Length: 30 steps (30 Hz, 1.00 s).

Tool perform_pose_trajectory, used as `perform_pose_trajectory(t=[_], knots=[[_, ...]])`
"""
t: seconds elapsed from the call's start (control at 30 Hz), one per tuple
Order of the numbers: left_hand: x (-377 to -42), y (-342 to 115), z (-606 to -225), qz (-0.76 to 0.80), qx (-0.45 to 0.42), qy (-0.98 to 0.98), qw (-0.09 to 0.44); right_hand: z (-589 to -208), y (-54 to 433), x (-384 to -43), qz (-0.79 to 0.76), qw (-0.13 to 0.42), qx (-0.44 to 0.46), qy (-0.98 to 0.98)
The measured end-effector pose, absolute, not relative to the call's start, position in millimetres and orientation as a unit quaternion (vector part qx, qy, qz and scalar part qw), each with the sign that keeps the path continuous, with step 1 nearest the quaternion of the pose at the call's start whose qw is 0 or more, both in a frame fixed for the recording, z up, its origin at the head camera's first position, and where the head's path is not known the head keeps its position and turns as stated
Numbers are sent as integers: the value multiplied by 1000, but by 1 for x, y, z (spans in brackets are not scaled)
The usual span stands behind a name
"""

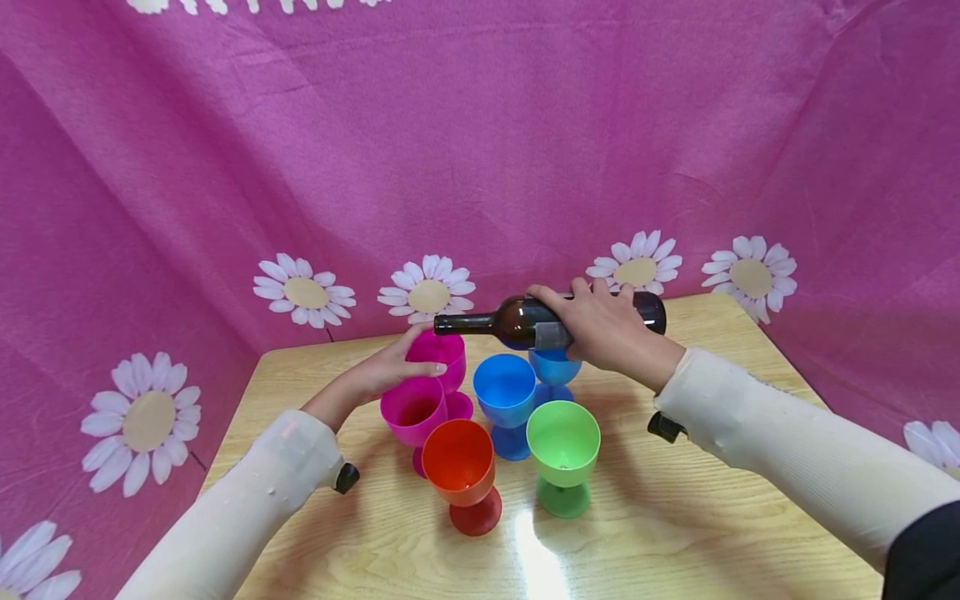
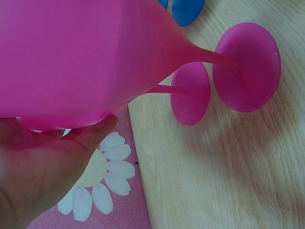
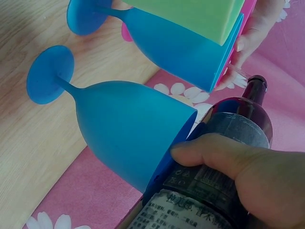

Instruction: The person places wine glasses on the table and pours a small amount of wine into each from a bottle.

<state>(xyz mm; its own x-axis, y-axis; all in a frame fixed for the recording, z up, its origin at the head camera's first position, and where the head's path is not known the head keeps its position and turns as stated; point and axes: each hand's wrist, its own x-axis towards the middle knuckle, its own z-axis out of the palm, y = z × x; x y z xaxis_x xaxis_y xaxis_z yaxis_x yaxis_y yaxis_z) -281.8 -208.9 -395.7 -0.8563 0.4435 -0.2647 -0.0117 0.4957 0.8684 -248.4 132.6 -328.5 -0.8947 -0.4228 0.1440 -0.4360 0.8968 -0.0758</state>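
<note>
My left hand (image 1: 378, 367) holds the bowl of the far pink goblet (image 1: 452, 367), thumb on the near side; the fingers beyond are partly hidden. My right hand (image 1: 603, 325) grips a dark wine bottle (image 1: 513, 321) from above. The bottle lies nearly level, its mouth pointing left over the far pink goblet's rim. A thin stream (image 3: 239, 70) leaves the mouth in the right wrist view. Dark red liquid sits in the near pink goblet (image 1: 408, 427). Below the bottle stands the far blue goblet (image 1: 555, 371), with the near blue goblet (image 1: 506, 400) to its left.
An orange-red goblet (image 1: 459, 467) and a green goblet (image 1: 562, 450) stand at the front of the group. All the goblets are close together on a light wooden table (image 1: 675, 500). Pink cloth (image 1: 495, 150) printed with daisies surrounds the table's back and sides.
</note>
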Motion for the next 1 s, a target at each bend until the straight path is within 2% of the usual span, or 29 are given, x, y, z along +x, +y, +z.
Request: perform_pose_trajectory(t=[1.0], knots=[[-280,-209,-395,485,139,831,234,-328,133,-247,53,58,223,-972]])
